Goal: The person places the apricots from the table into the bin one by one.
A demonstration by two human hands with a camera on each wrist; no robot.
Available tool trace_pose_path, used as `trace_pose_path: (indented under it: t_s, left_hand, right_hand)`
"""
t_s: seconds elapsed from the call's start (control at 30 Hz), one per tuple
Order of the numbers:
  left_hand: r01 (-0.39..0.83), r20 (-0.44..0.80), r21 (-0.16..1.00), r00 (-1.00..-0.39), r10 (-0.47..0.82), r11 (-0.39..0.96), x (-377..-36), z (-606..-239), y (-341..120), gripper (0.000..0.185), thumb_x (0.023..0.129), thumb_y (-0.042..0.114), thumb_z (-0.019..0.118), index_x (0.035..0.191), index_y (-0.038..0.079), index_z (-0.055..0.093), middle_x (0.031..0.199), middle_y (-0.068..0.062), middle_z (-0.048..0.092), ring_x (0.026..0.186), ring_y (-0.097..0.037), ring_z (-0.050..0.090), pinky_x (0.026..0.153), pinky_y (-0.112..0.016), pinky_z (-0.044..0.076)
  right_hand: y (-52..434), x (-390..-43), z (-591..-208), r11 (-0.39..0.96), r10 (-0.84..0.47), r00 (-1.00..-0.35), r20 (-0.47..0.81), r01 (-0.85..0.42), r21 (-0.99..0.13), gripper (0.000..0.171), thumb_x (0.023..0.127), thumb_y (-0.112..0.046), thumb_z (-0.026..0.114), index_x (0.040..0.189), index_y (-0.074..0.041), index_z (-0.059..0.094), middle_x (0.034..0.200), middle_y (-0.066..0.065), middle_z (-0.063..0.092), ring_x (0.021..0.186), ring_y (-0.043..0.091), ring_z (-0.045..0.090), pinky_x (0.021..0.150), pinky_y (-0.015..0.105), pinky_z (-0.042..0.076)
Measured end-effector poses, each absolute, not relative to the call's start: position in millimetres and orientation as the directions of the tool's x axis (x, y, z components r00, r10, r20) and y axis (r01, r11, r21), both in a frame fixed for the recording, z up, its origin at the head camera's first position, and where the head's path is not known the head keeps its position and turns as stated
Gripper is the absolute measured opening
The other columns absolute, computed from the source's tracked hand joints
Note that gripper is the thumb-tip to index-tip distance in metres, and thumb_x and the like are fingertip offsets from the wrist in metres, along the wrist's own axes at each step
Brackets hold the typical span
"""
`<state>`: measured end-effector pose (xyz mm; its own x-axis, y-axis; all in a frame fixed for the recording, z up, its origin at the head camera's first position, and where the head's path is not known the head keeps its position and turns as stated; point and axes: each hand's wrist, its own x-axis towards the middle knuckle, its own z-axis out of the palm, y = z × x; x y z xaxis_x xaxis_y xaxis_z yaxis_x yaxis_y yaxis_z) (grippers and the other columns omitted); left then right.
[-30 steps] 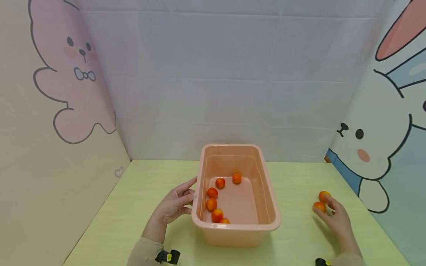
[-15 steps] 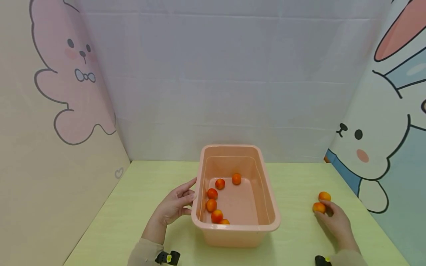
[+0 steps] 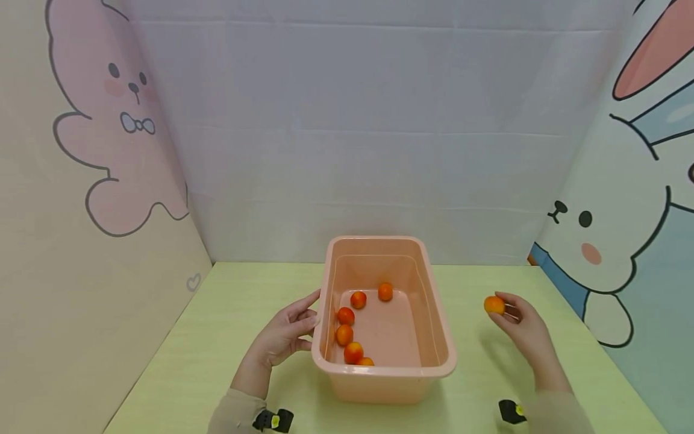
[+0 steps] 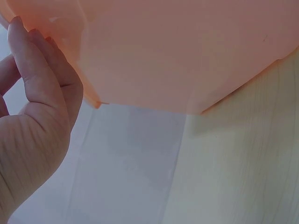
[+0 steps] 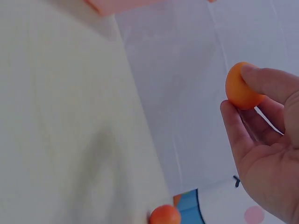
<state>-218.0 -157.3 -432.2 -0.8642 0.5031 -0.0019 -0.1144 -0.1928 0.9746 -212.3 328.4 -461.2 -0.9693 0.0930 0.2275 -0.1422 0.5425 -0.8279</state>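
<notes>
My left hand (image 3: pixel 282 337) rests w/ relaxed fingers (image 4: pixel 39 70) against the bin's (image 3: pixel 434 337) left wall, palm toward it. My right hand (image 3: pixel 523 328) is raised right of the bin, wrist bent, fingertips (image 5: pixel 268 84) pinching a fruit (image 3: pixel 494 304).

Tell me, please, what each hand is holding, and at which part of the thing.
The right hand pinches a small orange fruit between thumb and fingertips, at its sides. The left hand holds nothing; its straight fingers touch the pink tub on its left outer wall.
</notes>
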Motion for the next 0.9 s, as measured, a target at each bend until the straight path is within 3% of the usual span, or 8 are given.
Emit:
trace_pose_path:
  t_s: [0.07, 0.17, 0.27, 0.33, 0.63, 0.9]
  left_hand:
    - [-0.114, -0.001, 0.975, -0.864, 0.503, -0.193, -218.0, -432.2, -157.5, 0.067, 0.1, 0.009, 0.059, 0.157, 0.006, 0.024, 0.105, -0.007, 0.061, 0.08, -0.015, 0.065, 0.07, -0.033, 0.06]
    - [-0.113, -0.003, 0.975, -0.865, 0.501, -0.191, -217.9, -432.0, -157.4, 0.067, 0.1, 0.009, 0.059, 0.157, 0.006, 0.023, 0.105, -0.007, 0.061, 0.08, -0.015, 0.064, 0.07, -0.033, 0.06]
    - [-0.116, -0.006, 0.975, -0.867, 0.498, -0.189, -218.0, -431.6, -157.0, 0.067, 0.1, 0.009, 0.059, 0.157, 0.007, 0.024, 0.105, -0.008, 0.061, 0.08, -0.015, 0.064, 0.07, -0.034, 0.06]
    - [-0.119, -0.01, 0.975, -0.867, 0.497, -0.189, -218.0, -431.3, -156.7, 0.067, 0.1, 0.01, 0.059, 0.157, 0.007, 0.024, 0.106, -0.008, 0.061, 0.08, -0.015, 0.064, 0.071, -0.034, 0.06]
    - [-0.119, -0.014, 0.976, -0.87, 0.492, -0.184, -217.1, -429.8, -157.2, 0.067, 0.1, 0.01, 0.059, 0.157, 0.007, 0.024, 0.105, -0.007, 0.061, 0.08, -0.015, 0.064, 0.071, -0.034, 0.06]
    - [-0.118, -0.014, 0.977, -0.87, 0.492, -0.18, -216.6, -429.6, -157.0, 0.068, 0.1, 0.01, 0.06, 0.157, 0.006, 0.024, 0.105, -0.008, 0.061, 0.08, -0.015, 0.064, 0.071, -0.033, 0.06]
  right_hand:
    - [319.4, -218.9, -446.5, 0.533, 0.065, -0.964, 0.257, -0.184, -0.826, 0.054, 0.096, -0.017, 0.067, 0.141, 0.005, 0.046, 0.136, 0.027, 0.048, 0.098, -0.015, 0.047, 0.08, 0.004, 0.045]
    - [306.1, -228.8, -423.8, 0.528, 0.023, -0.955, 0.296, -0.24, -0.814, 0.054, 0.096, -0.016, 0.067, 0.142, 0.005, 0.046, 0.137, 0.026, 0.047, 0.109, 0.007, 0.056, 0.082, 0.004, 0.045]
    - [293.8, -239.0, -401.0, 0.527, -0.019, -0.942, 0.336, -0.295, -0.797, 0.053, 0.097, -0.016, 0.066, 0.142, 0.005, 0.046, 0.137, 0.025, 0.047, 0.118, 0.034, 0.055, 0.084, 0.004, 0.044]
    - [285.8, -245.5, -385.6, 0.526, -0.049, -0.933, 0.355, -0.327, -0.785, 0.053, 0.097, -0.016, 0.065, 0.142, 0.004, 0.046, 0.136, 0.025, 0.048, 0.119, 0.042, 0.053, 0.084, 0.004, 0.044]
    - [247.0, -268.6, -319.6, 0.477, -0.168, -0.9, 0.403, -0.432, -0.766, 0.05, 0.097, -0.014, 0.066, 0.141, 0.0, 0.05, 0.132, 0.019, 0.053, 0.116, 0.035, 0.058, 0.086, 0.009, 0.048]
    - [207.7, -282.3, -283.0, 0.406, -0.247, -0.89, 0.384, -0.455, -0.793, 0.051, 0.095, -0.015, 0.068, 0.142, -0.003, 0.05, 0.134, 0.015, 0.054, 0.119, 0.03, 0.057, 0.091, 0.018, 0.05]
